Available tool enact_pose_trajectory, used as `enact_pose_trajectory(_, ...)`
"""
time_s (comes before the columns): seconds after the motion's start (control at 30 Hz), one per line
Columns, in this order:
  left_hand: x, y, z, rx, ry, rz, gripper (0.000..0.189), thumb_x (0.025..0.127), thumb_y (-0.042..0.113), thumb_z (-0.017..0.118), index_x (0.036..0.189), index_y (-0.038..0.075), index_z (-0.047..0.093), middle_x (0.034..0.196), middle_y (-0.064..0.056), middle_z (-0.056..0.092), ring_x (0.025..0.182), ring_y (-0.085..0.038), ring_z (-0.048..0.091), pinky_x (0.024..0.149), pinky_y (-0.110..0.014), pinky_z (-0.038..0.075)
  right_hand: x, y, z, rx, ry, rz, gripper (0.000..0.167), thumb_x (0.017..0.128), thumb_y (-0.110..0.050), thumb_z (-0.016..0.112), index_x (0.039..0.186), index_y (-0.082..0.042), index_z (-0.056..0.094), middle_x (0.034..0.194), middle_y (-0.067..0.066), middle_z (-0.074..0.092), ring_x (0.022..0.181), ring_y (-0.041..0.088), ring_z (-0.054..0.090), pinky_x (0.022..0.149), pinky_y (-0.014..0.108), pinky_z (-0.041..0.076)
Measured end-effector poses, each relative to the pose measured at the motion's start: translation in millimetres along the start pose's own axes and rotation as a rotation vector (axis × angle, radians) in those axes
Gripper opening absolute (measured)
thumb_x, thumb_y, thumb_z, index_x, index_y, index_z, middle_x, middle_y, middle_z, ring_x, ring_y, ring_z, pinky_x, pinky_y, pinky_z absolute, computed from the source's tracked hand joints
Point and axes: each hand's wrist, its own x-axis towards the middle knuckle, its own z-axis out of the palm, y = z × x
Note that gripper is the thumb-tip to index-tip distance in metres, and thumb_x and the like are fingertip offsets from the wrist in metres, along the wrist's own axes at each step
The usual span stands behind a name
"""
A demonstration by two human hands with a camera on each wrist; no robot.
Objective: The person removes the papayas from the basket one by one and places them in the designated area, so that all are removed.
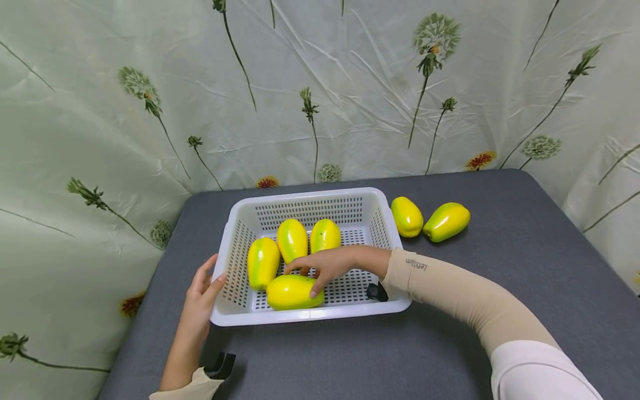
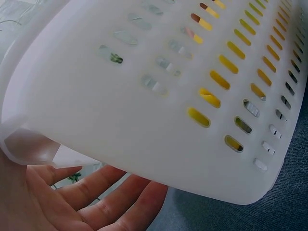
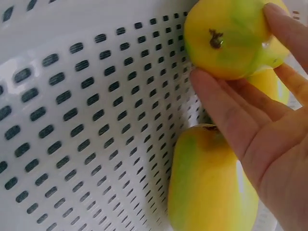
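A white slotted plastic basket [image 1: 310,315] stands on the grey-covered table and holds several yellow-green papayas. My left hand [image 1: 202,297] grips its left rim, thumb over the edge; the fingers [image 2: 103,192] show under the rim in the left wrist view. My right hand [image 1: 327,265] reaches into the basket and holds the front papaya [image 1: 290,293], which lies on its side, between thumb and fingers. The right wrist view shows that papaya's dark stem end [image 3: 216,41] between the digits. Beside it there, another papaya [image 3: 211,183] lies below the hand.
Two more papayas, one close to the basket's right wall [image 1: 407,216] and one farther right [image 1: 446,222], lie on the table [image 1: 500,278]. A flower-printed curtain [image 1: 360,111] hangs behind the table. A small black device [image 1: 377,292] sits under the right wrist.
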Motion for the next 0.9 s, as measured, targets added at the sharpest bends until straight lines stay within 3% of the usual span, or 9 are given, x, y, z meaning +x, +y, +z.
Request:
enact_pose_trajectory(0.27, 0.0, 0.7, 0.6, 0.005, -0.001, -0.004, 0.051, 0.095, 0.024, 0.045, 0.141, 0.018, 0.024, 0.121, -0.019, 0.043, 0.084, -0.007, 0.058, 0.062, -0.036, 0.052, -7.4, -6.9, -6.9, -0.041, 0.043, -0.059, 0.067, 0.081, -0.016, 0.068, 0.138, -0.02, 0.035, 0.128, -0.003, 0.044, 0.111, 0.009, 0.043, 0.09, 0.027, 0.039)
enact_pose_trajectory(0.5, -0.5, 0.6, 0.6, -0.003, -0.004, -0.009, 0.051, 0.095, 0.025, 0.045, 0.141, 0.018, 0.024, 0.122, -0.02, 0.043, 0.085, -0.008, 0.058, 0.062, -0.036, 0.052, -15.2, -12.6, -12.5, -0.031, 0.149, -0.068, 0.065, 0.079, -0.02, 0.069, 0.136, -0.025, 0.038, 0.122, -0.002, 0.047, 0.106, 0.013, 0.046, 0.087, 0.027, 0.041)
enact_pose_trajectory(0.9, -0.7, 2.1, 0.2, 0.004, -0.003, -0.025, 0.051, 0.095, 0.025, 0.045, 0.141, 0.018, 0.024, 0.123, -0.019, 0.043, 0.084, -0.007, 0.058, 0.062, -0.037, 0.052, -35.1, -17.1, -23.2, 0.012, 0.32, -0.175, 0.062, 0.08, -0.017, 0.069, 0.135, -0.018, 0.04, 0.124, 0.0, 0.046, 0.108, 0.014, 0.044, 0.086, 0.03, 0.043)
